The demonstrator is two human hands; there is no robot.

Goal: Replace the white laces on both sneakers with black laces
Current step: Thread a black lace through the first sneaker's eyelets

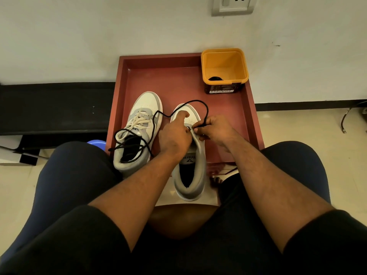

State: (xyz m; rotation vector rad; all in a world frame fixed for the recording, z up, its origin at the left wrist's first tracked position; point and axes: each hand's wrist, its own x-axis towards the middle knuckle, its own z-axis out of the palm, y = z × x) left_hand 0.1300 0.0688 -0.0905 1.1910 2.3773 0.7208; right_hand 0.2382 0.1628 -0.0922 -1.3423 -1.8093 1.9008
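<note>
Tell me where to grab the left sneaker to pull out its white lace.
Grip the left sneaker at its grey heel collar, from the near side: the collar gapes open toward you. A black lace draped over it needs moving first.

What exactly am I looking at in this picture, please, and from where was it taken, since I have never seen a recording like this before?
There is no machine here. A person wears one camera on the head, so you look down past their knees at their own two bare hands.

On the floor by the wall lies a red tray. On it stand two grey-and-white sneakers. The left sneaker still carries its white laces. The right sneaker has none showing.

The left hand steadies the right sneaker's front. The right hand pinches one end of a black lace near the eyelets; the rest loops away across the left sneaker.

In the tray's far corner stands a yellow tub with something dark inside, too little visible to name.
</note>
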